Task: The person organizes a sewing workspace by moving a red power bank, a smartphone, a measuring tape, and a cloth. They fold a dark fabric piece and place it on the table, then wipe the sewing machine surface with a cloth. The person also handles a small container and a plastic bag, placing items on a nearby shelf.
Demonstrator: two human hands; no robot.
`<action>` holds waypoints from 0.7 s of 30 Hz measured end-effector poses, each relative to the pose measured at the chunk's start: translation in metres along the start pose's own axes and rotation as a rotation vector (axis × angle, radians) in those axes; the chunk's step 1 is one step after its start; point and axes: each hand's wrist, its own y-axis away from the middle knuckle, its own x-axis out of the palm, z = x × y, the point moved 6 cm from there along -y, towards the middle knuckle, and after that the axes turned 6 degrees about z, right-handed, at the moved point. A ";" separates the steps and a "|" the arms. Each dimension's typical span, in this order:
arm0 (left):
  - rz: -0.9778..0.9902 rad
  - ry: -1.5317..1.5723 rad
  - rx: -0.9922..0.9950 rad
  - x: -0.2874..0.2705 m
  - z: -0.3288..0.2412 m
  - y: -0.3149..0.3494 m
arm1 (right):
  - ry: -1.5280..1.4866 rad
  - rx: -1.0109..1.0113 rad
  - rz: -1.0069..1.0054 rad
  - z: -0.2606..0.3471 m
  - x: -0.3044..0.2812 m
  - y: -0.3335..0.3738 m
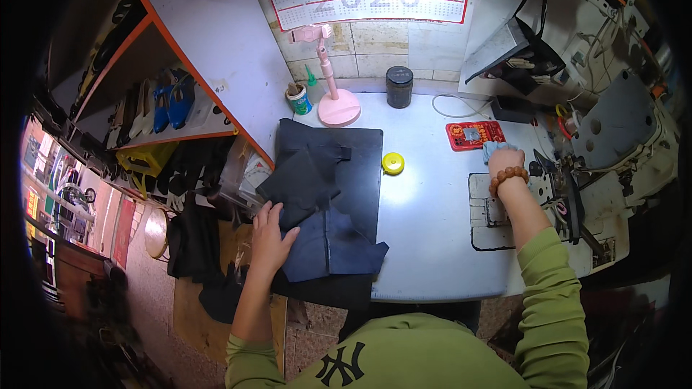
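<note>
My left hand [271, 236] lies palm down on the left edge of the dark fabric pieces, fingers stretched and thumb apart, holding nothing. Under and beside it are black fabric pieces [299, 184] and a navy fabric piece [335, 241] with a seam down its middle. They lie on a dark board [366, 173]. At the right, my right hand [507, 162] is closed on a crumpled light-blue cloth [494, 147], a brown bead bracelet on its wrist. Just behind that cloth lies a red phone-shaped item [472, 135]. A yellow round tape measure [393, 163] sits between both hands.
A sewing machine [620, 122] stands at the right, its metal plate [490, 227] set in the white table [425, 259]. At the back are a pink phone stand [339, 108], a dark lidded jar [399, 88] and a small tin [298, 99]. Shoe shelves [173, 137] rise at left.
</note>
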 end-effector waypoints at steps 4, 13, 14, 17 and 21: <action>0.000 -0.109 0.058 0.011 -0.005 -0.011 | -0.674 0.223 -0.244 -0.033 -0.026 -0.010; -0.094 -0.179 0.155 0.027 -0.004 -0.023 | -1.219 -0.812 -0.225 0.167 -0.014 0.133; -0.131 -0.184 0.166 0.026 -0.004 -0.023 | -1.170 -0.985 -0.318 0.189 -0.022 0.161; -0.199 -0.176 0.170 0.028 -0.001 -0.024 | -1.052 -1.040 -0.339 0.232 -0.035 0.201; -0.213 -0.163 0.126 0.027 0.008 -0.028 | -1.036 -1.102 -0.390 0.218 -0.041 0.215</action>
